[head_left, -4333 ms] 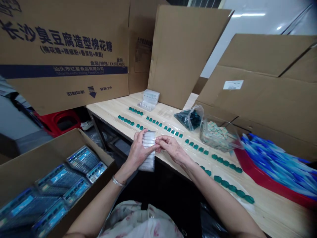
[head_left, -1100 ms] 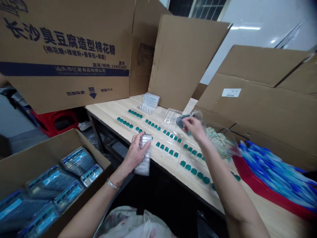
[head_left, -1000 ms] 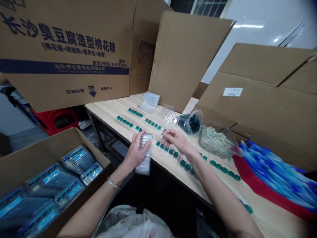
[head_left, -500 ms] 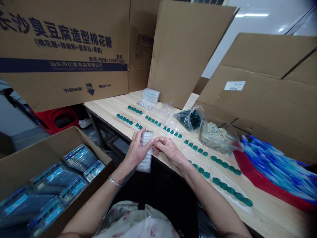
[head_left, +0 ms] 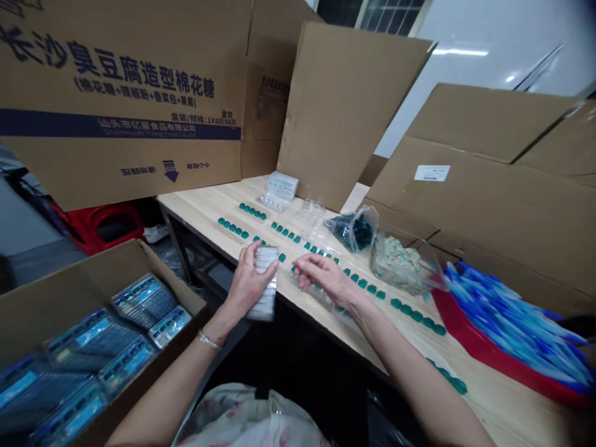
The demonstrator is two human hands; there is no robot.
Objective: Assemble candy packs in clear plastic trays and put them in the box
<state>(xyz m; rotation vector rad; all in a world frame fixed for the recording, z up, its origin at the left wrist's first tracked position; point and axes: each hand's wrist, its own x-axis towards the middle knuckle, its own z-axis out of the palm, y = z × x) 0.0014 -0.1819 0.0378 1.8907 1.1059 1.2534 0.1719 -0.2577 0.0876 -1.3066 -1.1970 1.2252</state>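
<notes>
My left hand [head_left: 246, 282] is wrapped round a stack of clear plastic blister trays [head_left: 265, 292], held at the table's front edge. To its right, my right hand [head_left: 323, 276] is closed in a pinch on a thin clear plastic tray [head_left: 321, 297], which hangs below the fingers and is hard to make out against the table. Small dark green pieces [head_left: 286, 232] lie in short rows along the wooden table [head_left: 200, 198]. Some of the front rows are hidden by my right hand and forearm.
An open carton [head_left: 153, 254] of packed blue-and-clear packs stands at left. Along the back are a bag of dark green pieces [head_left: 351, 230], a bag of pale packets [head_left: 400, 261] and a red tray [head_left: 465, 335] of blue packaging. Large cardboard boxes [head_left: 354, 105] stand behind.
My right hand has moved away from the stack to the right, with a clear tray in its fingers. My left hand still holds the stack, slightly further left in view.
</notes>
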